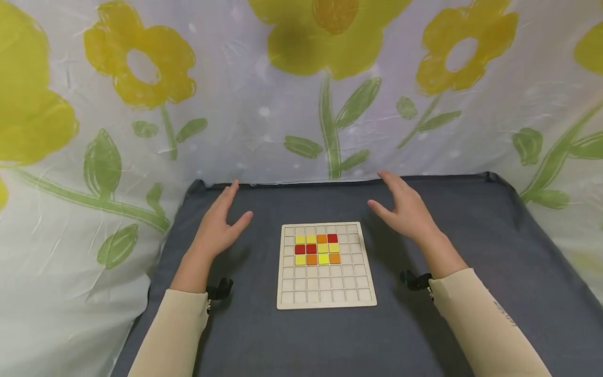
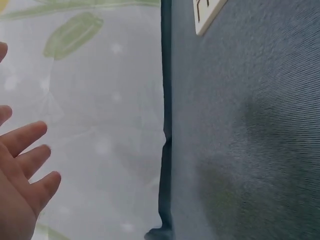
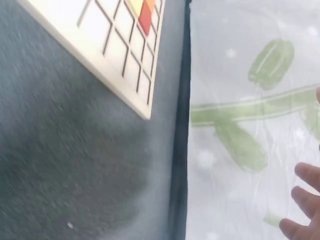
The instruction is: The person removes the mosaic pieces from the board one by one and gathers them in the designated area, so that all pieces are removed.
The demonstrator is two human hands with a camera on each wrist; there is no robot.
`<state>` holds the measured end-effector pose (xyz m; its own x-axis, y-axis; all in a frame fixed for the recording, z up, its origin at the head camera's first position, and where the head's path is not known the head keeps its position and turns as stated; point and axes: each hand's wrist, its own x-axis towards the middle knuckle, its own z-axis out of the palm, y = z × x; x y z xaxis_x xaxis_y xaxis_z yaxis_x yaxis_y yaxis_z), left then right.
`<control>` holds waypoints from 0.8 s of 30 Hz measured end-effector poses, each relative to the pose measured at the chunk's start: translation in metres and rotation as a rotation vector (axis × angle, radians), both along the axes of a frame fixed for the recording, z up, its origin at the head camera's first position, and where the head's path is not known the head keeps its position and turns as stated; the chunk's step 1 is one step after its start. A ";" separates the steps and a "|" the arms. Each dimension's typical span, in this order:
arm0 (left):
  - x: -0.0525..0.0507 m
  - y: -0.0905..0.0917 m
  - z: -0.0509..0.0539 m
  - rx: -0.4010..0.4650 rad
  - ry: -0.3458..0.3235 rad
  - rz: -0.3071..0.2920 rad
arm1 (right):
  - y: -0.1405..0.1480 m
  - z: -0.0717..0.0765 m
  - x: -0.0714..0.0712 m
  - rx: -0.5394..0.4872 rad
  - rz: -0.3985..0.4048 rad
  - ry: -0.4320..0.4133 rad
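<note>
On the grey tablecloth (image 1: 254, 335), the wooden grid board (image 1: 325, 283) lies toward six o'clock, left hand (image 1: 218, 229) and right hand (image 1: 406, 209) wide and empty at its ten and two, best kept from nudging the coloured square tiles (image 1: 322, 248).

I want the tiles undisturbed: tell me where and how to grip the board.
Grip the board by its left and right edges, the left hand and right hand coming from either side, where they hover. It lies flat; those edges are bare, the tiles sit inward, so that grip should miss them.
</note>
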<state>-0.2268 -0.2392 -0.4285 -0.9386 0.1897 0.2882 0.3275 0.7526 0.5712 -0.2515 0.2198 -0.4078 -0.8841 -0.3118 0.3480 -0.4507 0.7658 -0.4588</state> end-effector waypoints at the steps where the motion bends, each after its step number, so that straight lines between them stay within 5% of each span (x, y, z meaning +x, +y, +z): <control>1: 0.004 0.001 0.000 0.006 -0.006 -0.007 | 0.000 -0.001 0.003 -0.012 0.006 -0.006; 12: 0.044 0.002 -0.023 0.044 -0.062 -0.029 | -0.016 -0.011 0.029 -0.103 0.066 -0.104; 24: 0.052 0.026 -0.062 -0.007 -0.039 -0.073 | -0.035 -0.035 0.043 -0.302 0.125 -0.233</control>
